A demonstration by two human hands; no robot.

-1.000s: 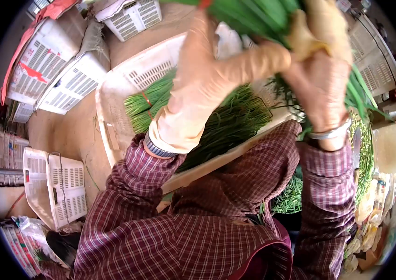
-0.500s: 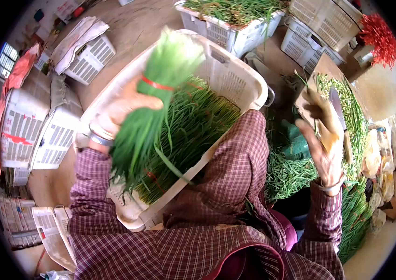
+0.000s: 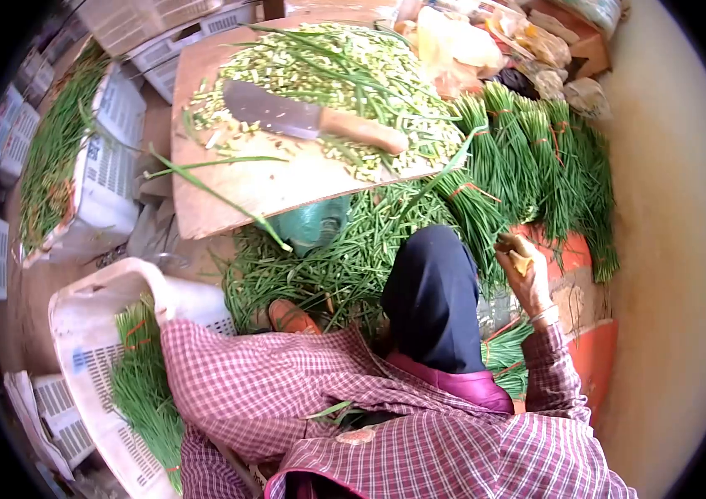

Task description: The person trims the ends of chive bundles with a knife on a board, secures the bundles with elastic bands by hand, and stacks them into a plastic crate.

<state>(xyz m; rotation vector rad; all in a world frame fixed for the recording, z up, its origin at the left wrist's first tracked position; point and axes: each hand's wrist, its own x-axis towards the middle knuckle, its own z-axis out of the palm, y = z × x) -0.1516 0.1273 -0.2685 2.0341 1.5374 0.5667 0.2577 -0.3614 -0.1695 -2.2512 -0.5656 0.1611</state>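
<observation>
"Checking the right hand (image 3: 527, 270). State?"

"Fingers half curled, just beyond the board's (image 3: 303, 179) right near corner. Cannot tell if they grip anything. Left hand out of sight; state unknown."

"And the greens?"

"Tied bundles (image 3: 548, 170) lean together off the board's right edge; another bundle (image 3: 141, 374) lies along the crate's (image 3: 74, 333) inner right side. The nearest bundle (image 3: 478, 208) to the hand slants against its neighbours. Tugged by the leaves, it could drag them, or slip its band."

"Knife (image 3: 274, 108)?"

"Flat on the board, handle towards the right near corner, blade bare. A knee (image 3: 432, 258) stands close under the near edge; a bump might tip the board and slide the knife off."

"Other snags?"

"Long leaf (image 3: 220, 194) pokes over the near edge; a sleeve could catch it and sweep cut pieces down. Loose greens (image 3: 353, 249) lie beside the shoe (image 3: 290, 318): poor footing, I judge."
</observation>
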